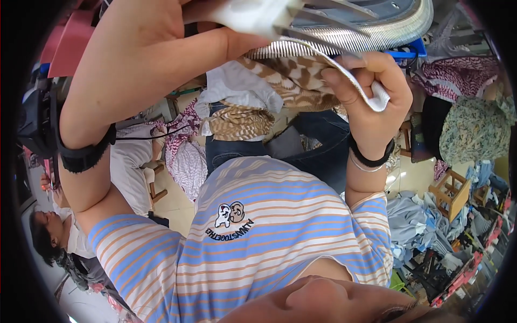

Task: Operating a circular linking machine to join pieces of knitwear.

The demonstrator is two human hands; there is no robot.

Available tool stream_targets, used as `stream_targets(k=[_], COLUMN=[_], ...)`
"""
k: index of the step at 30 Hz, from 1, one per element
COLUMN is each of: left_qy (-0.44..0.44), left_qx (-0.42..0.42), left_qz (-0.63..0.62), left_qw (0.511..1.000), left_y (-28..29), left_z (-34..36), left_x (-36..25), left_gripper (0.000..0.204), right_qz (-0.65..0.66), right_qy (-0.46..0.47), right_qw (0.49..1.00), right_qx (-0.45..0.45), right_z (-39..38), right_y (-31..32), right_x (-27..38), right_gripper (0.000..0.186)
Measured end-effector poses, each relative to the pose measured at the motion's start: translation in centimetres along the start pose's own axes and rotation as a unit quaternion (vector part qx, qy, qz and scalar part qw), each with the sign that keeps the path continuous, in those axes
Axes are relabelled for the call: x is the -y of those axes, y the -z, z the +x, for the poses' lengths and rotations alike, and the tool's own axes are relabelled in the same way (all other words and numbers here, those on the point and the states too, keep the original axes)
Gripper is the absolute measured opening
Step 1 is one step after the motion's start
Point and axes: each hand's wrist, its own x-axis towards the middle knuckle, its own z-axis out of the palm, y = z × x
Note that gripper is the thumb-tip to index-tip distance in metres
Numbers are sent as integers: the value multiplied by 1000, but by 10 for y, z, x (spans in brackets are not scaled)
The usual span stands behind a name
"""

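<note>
My right hand (pixel 379 97) is closed in a pinch on the white edge of a brown-and-white patterned knit fabric (pixel 309 72). This fabric hangs beneath a curved metal ring with fine teeth (pixel 344 40), part of a machine. On the other side, my left hand (pixel 177 46) lies at the ring, its thumb bent against the lower rim near the fabric. A blurred white part (pixel 253 16) with metal prongs crosses in front and hides my left fingertips; the hand looks closed, but what it holds is hidden. More brown patterned fabric (pixel 237 123) rests over my lap.
White fabric (pixel 237 86) hangs below the ring. Pink-and-white patterned fabric (pixel 186 156) drapes beside my left leg. A co-worker (pixel 64 231) sits at the left. At the right are a wooden stool (pixel 451 194), a green floral fabric (pixel 471 132) and heaped blue-grey garments (pixel 417 220).
</note>
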Motion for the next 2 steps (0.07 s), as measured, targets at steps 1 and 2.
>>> stream_targets(k=[1, 2], left_qy=[2, -23], left_qx=[-3, -2], left_qz=[2, -14], left_qw=[1000, 1000], left_y=[1, 2], left_z=[1, 2], left_x=[2, 4], left_gripper=[32, 32], right_qz=[-98, -97], right_qy=[6, 10], right_qw=[995, 995], right_qx=[-1, 1], right_z=[2, 5], right_y=[1, 1], right_x=[5, 7], right_gripper=[20, 20])
